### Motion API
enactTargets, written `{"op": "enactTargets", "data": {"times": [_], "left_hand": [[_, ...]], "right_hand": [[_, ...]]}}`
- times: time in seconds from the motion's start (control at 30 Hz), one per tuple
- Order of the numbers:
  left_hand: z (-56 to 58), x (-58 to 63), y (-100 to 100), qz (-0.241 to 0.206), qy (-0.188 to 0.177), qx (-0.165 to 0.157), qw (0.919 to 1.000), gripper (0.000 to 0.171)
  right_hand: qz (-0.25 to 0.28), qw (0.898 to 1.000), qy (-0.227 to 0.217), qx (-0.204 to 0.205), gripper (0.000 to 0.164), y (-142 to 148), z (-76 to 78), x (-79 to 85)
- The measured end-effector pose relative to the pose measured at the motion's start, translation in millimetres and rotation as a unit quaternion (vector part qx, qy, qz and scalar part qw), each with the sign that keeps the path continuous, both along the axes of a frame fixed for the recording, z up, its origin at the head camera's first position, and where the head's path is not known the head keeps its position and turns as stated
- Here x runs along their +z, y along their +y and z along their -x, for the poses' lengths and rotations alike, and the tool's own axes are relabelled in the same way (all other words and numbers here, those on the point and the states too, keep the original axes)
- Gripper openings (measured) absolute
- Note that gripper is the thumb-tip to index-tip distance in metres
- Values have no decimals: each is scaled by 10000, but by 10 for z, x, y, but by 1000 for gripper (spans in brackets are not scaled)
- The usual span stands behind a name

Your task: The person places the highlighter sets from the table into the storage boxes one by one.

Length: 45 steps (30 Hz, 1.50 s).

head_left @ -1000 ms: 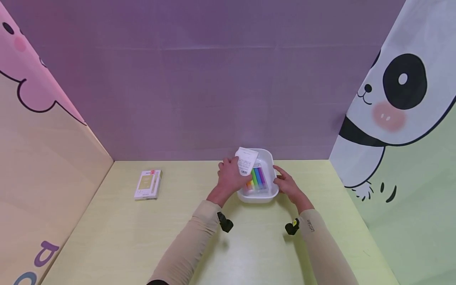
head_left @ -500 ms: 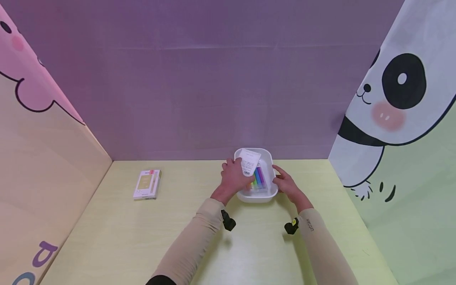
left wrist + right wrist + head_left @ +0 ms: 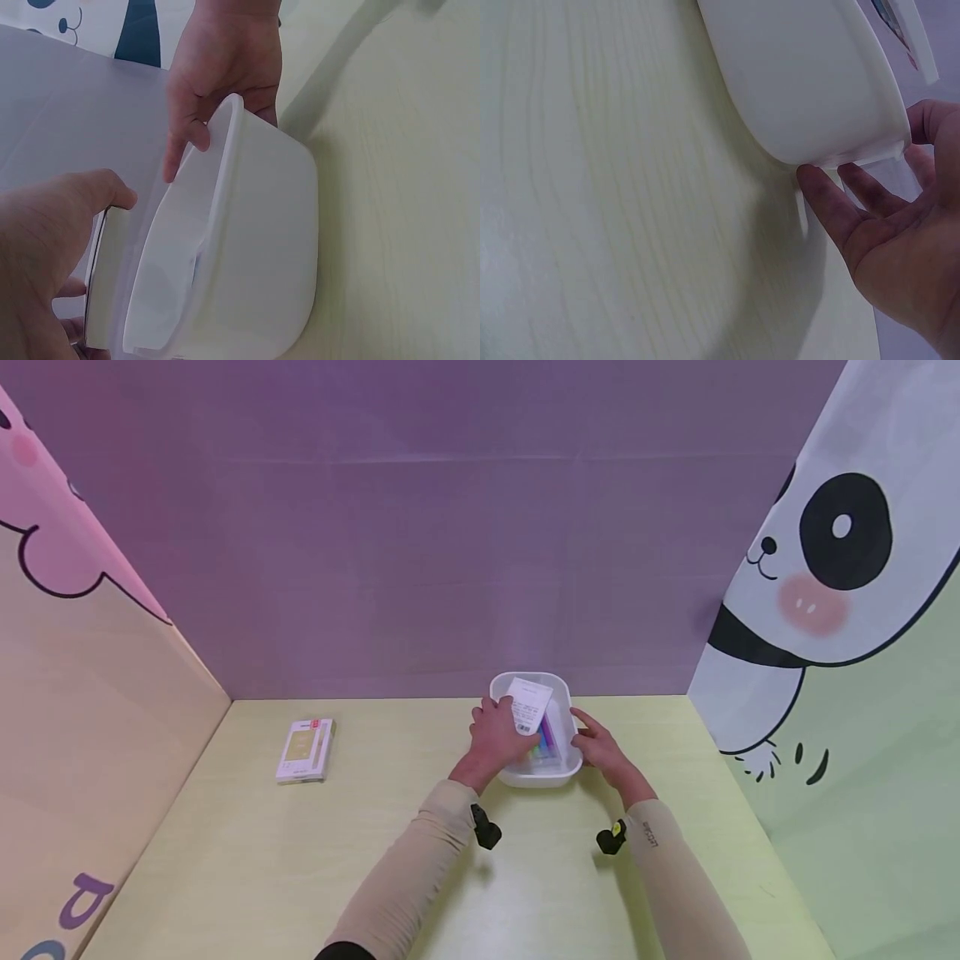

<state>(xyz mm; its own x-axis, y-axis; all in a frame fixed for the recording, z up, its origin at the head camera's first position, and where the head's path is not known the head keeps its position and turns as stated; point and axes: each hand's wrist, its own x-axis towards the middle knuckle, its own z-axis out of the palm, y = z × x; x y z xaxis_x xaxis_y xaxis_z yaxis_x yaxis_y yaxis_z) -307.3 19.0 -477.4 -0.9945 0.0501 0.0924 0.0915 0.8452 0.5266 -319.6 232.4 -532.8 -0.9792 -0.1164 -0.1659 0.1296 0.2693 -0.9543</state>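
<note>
A white plastic tub [image 3: 540, 782] stands at the back of the table, a pack of rainbow-coloured sticks [image 3: 550, 742] lying inside it. Over the tub's left side, my left hand [image 3: 498, 733] grips a flat white box [image 3: 531, 703] with small print and a barcode on its upper face. The left wrist view shows this box [image 3: 109, 277] edge-on between thumb and fingers, beside the tub's rim. My right hand [image 3: 603, 750] holds the tub's right wall; in the right wrist view its thumb is at the rim and its fingers [image 3: 829, 202] are against the outside.
A white box with a gold panel [image 3: 303, 752] lies on the left of the pale wooden table [image 3: 315, 860]. A purple backdrop [image 3: 390, 568] rises right behind the tub. Printed side panels, one with a panda [image 3: 810, 602], flank the table.
My left hand has shifted slightly right with the flat white box, now covering more of the coloured sticks. My right hand stays on the tub. The view has turned slightly.
</note>
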Motion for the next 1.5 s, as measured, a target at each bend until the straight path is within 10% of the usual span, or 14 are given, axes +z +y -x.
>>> {"op": "enactTargets", "data": {"times": [0.5, 1.5], "left_hand": [[-11, -103, 61, 413, 304, -150, 9986, 97], [10, -205, -376, 504, 432, -146, 9977, 65]], "right_hand": [[6, 10000, 12, 61, 65, -34, 0, -1], [-133, 9999, -35, 86, 64, -8, -29, 62]]}}
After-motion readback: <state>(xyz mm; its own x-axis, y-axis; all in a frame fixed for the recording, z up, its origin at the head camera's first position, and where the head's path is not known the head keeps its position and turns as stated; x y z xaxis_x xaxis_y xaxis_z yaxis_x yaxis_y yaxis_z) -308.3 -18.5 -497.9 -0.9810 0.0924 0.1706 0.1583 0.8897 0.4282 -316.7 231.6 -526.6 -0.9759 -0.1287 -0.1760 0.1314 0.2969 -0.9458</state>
